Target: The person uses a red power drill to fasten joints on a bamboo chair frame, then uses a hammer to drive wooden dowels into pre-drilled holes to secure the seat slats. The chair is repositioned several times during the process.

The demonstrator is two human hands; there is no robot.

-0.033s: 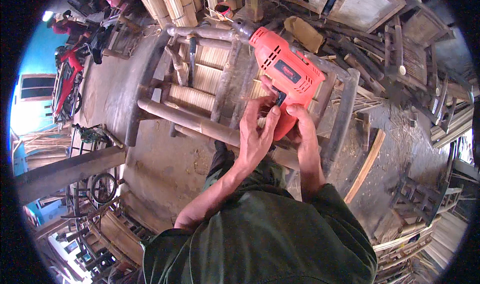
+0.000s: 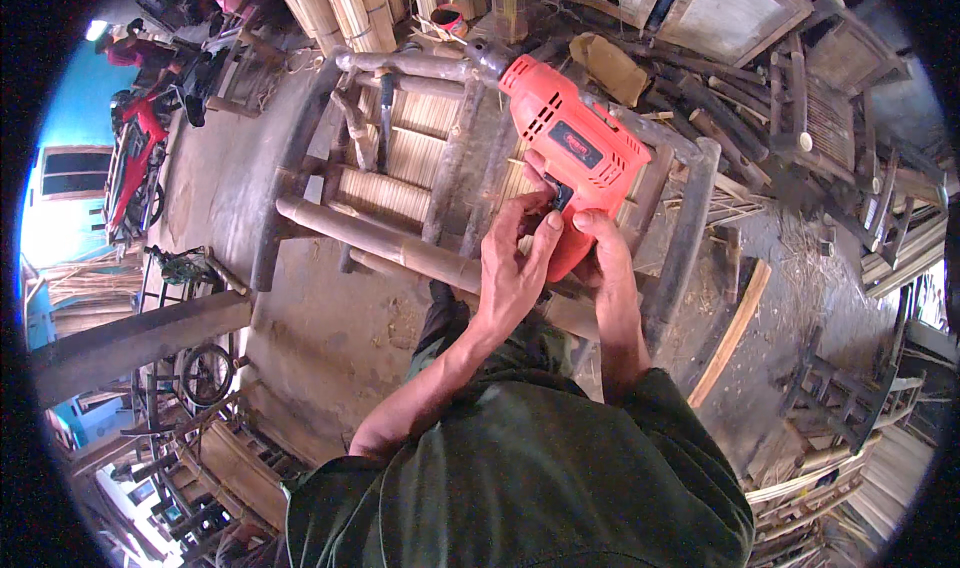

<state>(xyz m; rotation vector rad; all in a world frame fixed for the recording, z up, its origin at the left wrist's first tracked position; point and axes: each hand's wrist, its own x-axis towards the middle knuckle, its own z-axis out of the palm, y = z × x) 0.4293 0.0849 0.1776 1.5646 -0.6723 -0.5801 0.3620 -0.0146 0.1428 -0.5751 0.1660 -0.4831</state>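
Note:
An orange-red power drill (image 2: 582, 153) lies across my two hands above a bamboo frame (image 2: 400, 243), its chuck (image 2: 487, 58) pointing to the far left. My left hand (image 2: 512, 253) has its thumb and fingertips pinched at the black trigger (image 2: 562, 200), with other fingers reaching behind the drill's body. Around the handle (image 2: 568, 253) closes my right hand (image 2: 608, 258), thumb on its side and the other fingers mostly hidden. A slim hand tool with a dark handle (image 2: 386, 90) rests on the frame's slatted panel (image 2: 418, 153).
Tall bamboo bundles (image 2: 350, 8) stand behind the frame. Dark poles (image 2: 715, 133) and a bamboo chair (image 2: 820, 118) fill the far right. A pale wooden strip (image 2: 732, 333) lies on the floor. To the left are a red motorcycle (image 2: 135, 163) and a beam (image 2: 140, 348).

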